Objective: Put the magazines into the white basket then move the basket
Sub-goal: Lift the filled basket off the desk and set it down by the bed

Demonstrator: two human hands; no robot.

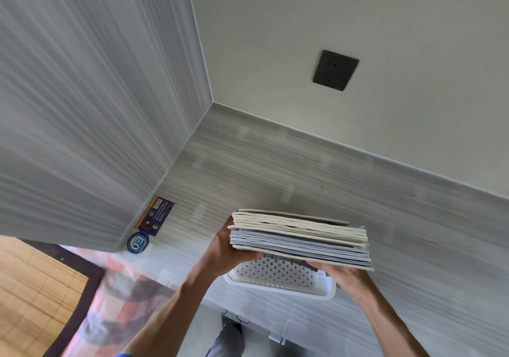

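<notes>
A thick stack of magazines (pixel 300 237) hangs level in the air, held between both hands. My left hand (pixel 225 246) grips its left end, fingers curled under the stack. My right hand (pixel 341 274) holds the near right corner from below. Right under the stack stands the white basket (pixel 275 276), perforated with round holes, on the grey striped counter (pixel 303 169). The stack hides the far part of the basket.
A tall grey striped panel (pixel 82 108) rises at the left, with a blue round sticker (pixel 137 242) and a dark label (pixel 157 216) at its foot. A black wall socket (pixel 335 70) sits on the back wall. Below left lie a patterned cloth (pixel 121 288) and a woven mat (pixel 35 293).
</notes>
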